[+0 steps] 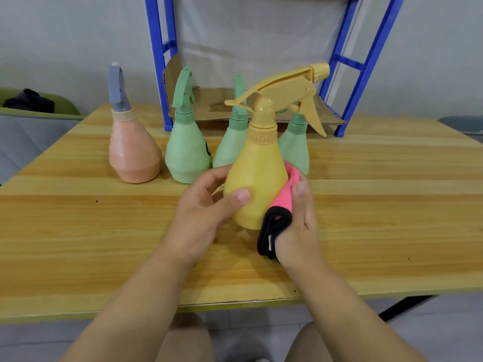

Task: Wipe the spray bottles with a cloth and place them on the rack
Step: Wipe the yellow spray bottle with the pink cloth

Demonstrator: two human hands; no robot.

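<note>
Far left on the light wooden table (pixel 78 231): peach pear-shaped plastic spray bottle with grey trigger (pixel 133 152), then three mint-green plastic spray bottles (pixel 187 155) in a row, all upright

Left hand (pixel 206 205) wraps the lower body of the yellow pear-shaped plastic spray bottle (pixel 257 178), thumb across the front, fingers curled behind. Bottle sits just in front of the green ones, nozzle pointing right, slightly tilted; can't tell if its base touches the table

Right hand (pixel 300 220) clamps a folded pink cloth with black edging (pixel 281 202) against the bottle's right flank, thumb on top

To wipe well: keep the cloth pressed, turn the bottle with the left hand, re-grip so the patch under the thumb gets covered, then do neck and trigger

Blue metal rack (pixel 366 66) stands behind, brown cardboard sheet (pixel 217 105) on its bottom level
</note>
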